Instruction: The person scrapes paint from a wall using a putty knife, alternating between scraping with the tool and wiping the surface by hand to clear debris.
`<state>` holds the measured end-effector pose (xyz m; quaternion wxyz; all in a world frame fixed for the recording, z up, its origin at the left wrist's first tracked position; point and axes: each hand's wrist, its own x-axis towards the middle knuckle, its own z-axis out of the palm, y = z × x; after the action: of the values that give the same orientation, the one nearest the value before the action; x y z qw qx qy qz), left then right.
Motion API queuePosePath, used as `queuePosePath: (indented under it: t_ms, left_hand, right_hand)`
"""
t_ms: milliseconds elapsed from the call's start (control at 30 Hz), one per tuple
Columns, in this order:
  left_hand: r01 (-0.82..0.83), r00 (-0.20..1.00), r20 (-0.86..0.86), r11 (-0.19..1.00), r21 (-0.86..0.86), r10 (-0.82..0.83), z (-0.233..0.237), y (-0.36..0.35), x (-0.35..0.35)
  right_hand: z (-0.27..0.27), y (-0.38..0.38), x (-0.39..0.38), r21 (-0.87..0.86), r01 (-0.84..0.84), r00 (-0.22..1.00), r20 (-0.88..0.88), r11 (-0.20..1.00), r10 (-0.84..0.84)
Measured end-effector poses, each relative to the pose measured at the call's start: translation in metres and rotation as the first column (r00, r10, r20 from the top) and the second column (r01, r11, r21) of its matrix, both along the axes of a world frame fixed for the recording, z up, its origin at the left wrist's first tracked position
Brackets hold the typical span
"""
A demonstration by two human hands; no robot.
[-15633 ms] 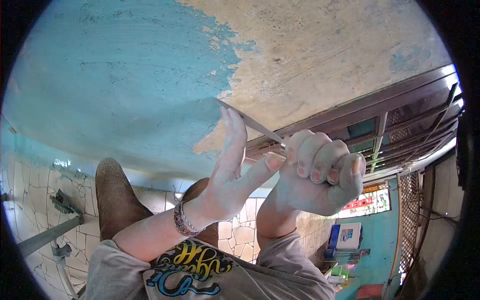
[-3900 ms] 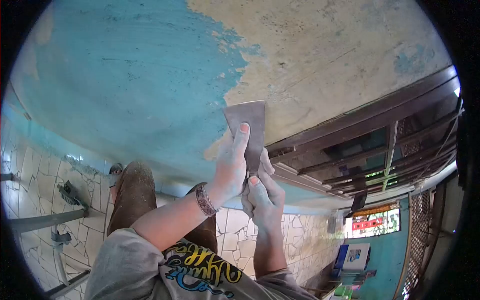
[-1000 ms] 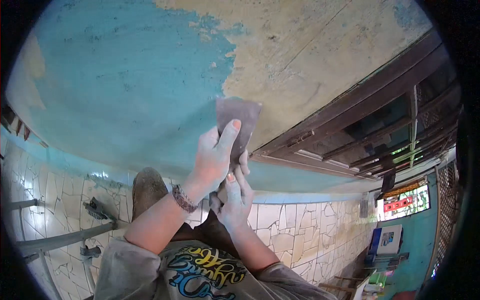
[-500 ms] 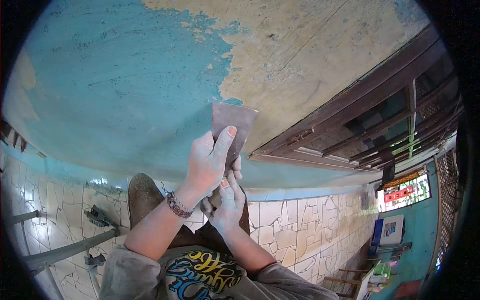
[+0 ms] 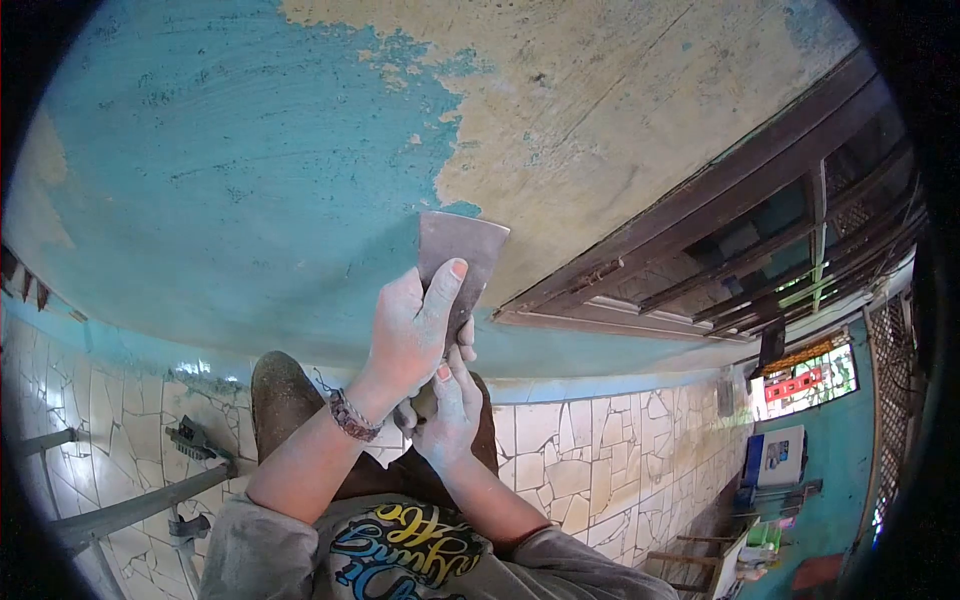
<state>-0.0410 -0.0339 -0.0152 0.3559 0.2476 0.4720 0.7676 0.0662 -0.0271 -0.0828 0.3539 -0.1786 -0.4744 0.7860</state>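
A wide metal scraper (image 5: pixel 462 243) stands with its broad edge at the wall, by the border between the blue paint (image 5: pixel 250 170) and a bare cream patch (image 5: pixel 580 130). My left hand (image 5: pixel 408 325) is wrapped round the scraper, its thumb lying along the lower blade. Just below, my right hand (image 5: pixel 448 412) is closed round the handle's lower end. Both hands are dusted with pale powder. Much of the handle is hidden by the fingers.
To the right is a dark wooden window frame (image 5: pixel 590 285) with bars. A metal stand or ladder (image 5: pixel 140 508) is at the lower left on the stone-pattern floor (image 5: pixel 570 450). A small wooden table (image 5: pixel 728 570) stands at the lower right.
The scraper and both hands have shifted slightly left and down in view, with the blade a little lower. Both hands keep their hold.
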Motion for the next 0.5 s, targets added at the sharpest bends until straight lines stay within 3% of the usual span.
queuePosePath:
  t_ms: [233,367,500]
  left_hand:
    - [-0.02,1.0,-0.017,1.0,-0.005,0.02,0.002,-0.002,-0.006]
    - [0.006,0.996,-0.089,0.999,-0.037,-0.01,0.02,0.0,-0.018]
    - [-0.006,0.999,-0.052,0.999,-0.044,0.004,-0.002,-0.004,-0.01]
  right_hand:
    - [0.002,-0.008,-0.006,-0.08,-0.032,0.994,-0.109,0.996,0.023]
    - [0.006,-0.006,-0.02,-0.055,0.05,0.995,-0.08,0.997,-0.054]
    - [-0.007,-0.01,-0.015,-0.054,0.074,0.997,-0.021,0.996,-0.076]
